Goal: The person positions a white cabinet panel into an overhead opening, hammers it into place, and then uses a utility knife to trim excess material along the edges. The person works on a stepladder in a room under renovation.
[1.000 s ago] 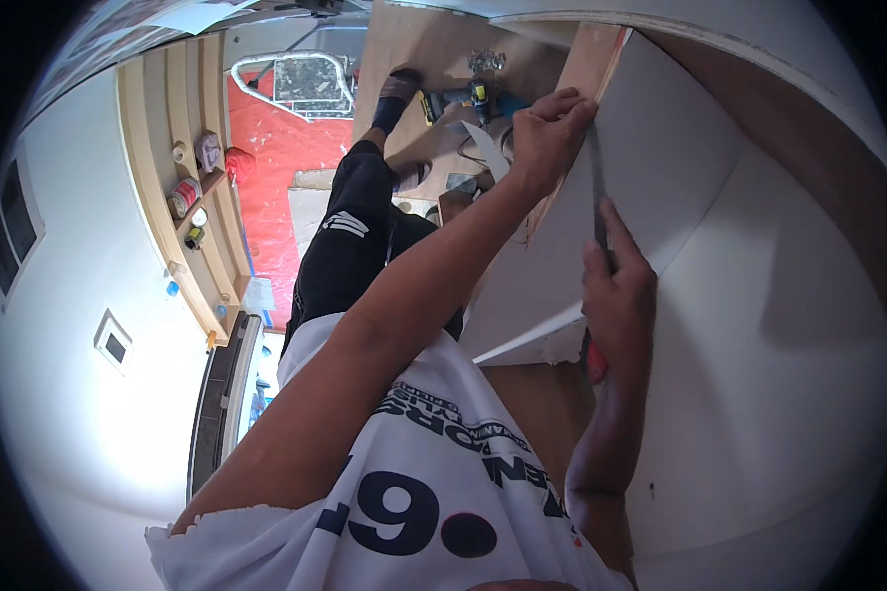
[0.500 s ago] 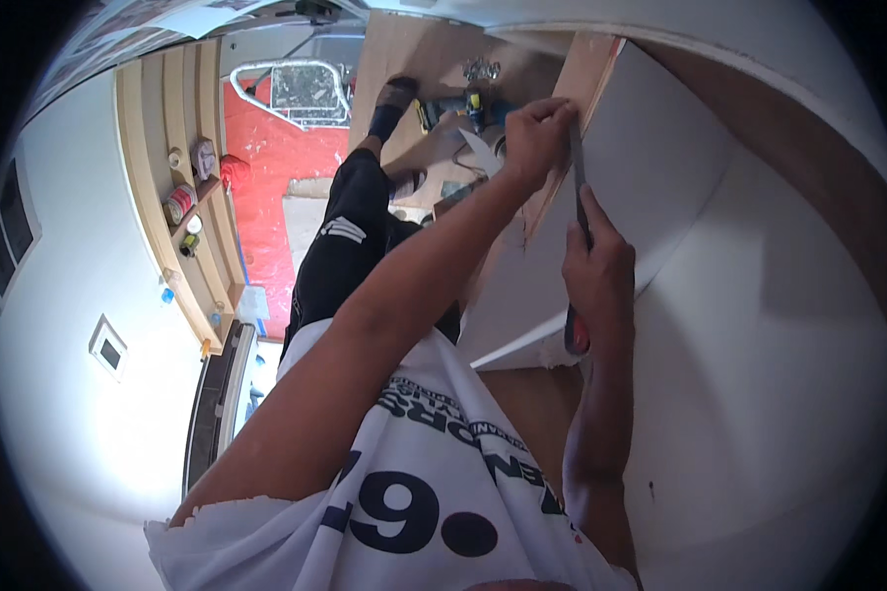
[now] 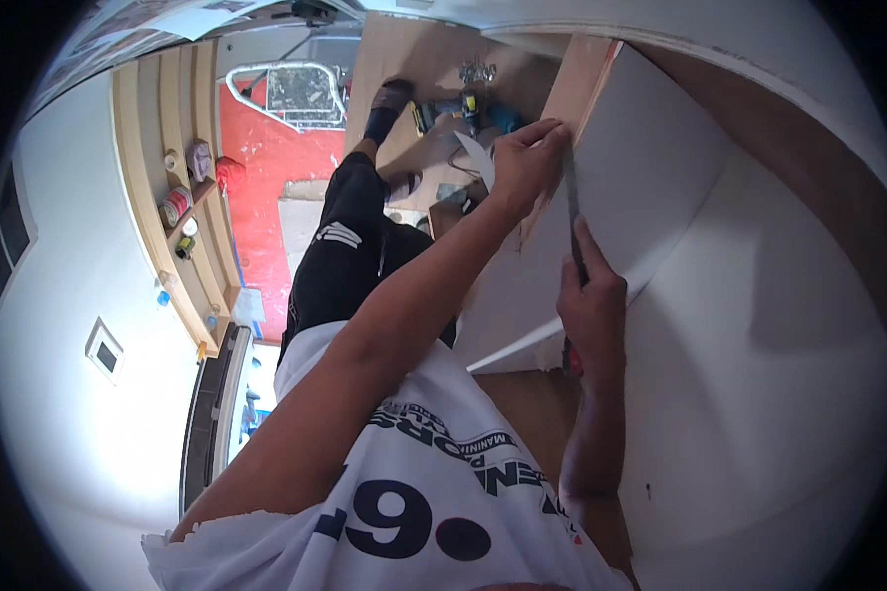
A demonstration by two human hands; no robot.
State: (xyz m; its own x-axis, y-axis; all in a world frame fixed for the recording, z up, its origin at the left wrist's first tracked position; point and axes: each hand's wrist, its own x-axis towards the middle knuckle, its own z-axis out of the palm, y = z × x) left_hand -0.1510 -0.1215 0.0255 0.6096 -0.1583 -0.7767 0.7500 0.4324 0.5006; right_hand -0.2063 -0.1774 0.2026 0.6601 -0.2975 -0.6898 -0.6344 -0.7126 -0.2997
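A long, flat metal file (image 3: 572,192) lies along the edge of a wooden board (image 3: 579,84) whose broad side is a white panel (image 3: 650,128). My right hand (image 3: 597,295) is closed round the file's red and black handle, with the index finger stretched along the blade. At the far end, my left hand (image 3: 528,172) pinches the file's tip against the board's edge. A thin white strip (image 3: 477,158) curves out beside my left hand; where it is attached is hidden.
Beyond my left hand, a cordless drill (image 3: 471,106) and a pile of small metal pieces (image 3: 478,71) lie on a wooden surface. Wooden shelves (image 3: 168,148) holding cans and rolls line the left wall. Red sheeting (image 3: 266,148) covers the floor near a white metal frame (image 3: 291,94).
Both hands and the file have shifted slightly toward me and to the left, along the board's edge. My grip on the file stays the same.
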